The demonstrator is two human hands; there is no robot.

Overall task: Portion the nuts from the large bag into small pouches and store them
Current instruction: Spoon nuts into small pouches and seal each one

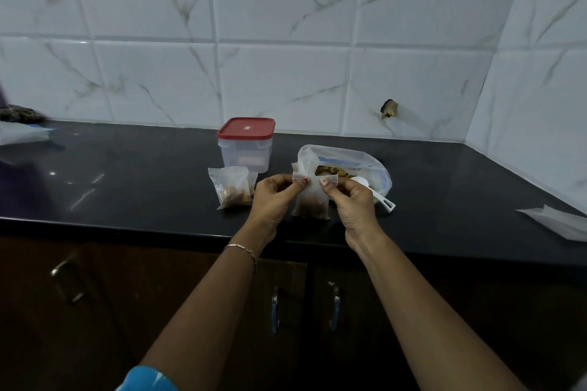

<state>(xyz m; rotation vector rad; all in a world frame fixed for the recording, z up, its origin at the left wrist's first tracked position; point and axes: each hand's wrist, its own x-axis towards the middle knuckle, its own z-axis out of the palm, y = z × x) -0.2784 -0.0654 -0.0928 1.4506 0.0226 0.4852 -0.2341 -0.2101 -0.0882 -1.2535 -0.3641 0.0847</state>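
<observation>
Nearest, the left hand and right hand each pinch a top corner of the small pouch with thumb and curled fingers. It stands upright between them on the counter, nuts low, its mouth strip running left to right, so sealing seems next. Beyond lie a filled pouch, the large bag with a scoop, and a red-lidded container.

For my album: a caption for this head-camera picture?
Left hand and right hand pinch the top of a small nut pouch before the big bag.
</observation>
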